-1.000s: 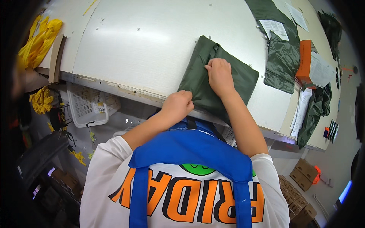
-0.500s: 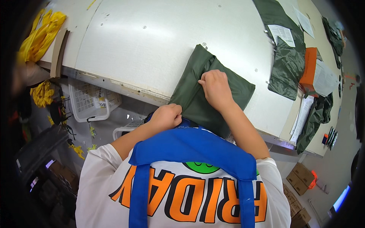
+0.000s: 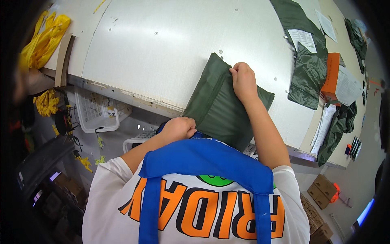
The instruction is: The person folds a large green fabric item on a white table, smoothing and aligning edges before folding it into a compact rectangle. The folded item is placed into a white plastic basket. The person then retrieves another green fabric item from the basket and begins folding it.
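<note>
A dark green folded piece of fabric [image 3: 221,105] lies at the front edge of the white table, its near part hanging over toward me. One long fold runs across it from the near left up to the far side. My left hand [image 3: 178,128] is closed on its near left corner. At the far edge, my right hand [image 3: 245,81] pinches the top of the upper layer by the fold. What lies under that layer is hidden.
More green fabric pieces [image 3: 305,75] with a printed sheet [image 3: 302,40] lie to the right, beside an orange box [image 3: 331,75]. Yellow straps [image 3: 46,38] are piled at the far left. A white basket [image 3: 97,127] sits below the table's metal edge [image 3: 134,97].
My right hand has moved from the middle of the fold up to the fabric's far edge. The fold now looks straighter and flatter. My left hand stays at the near left corner.
</note>
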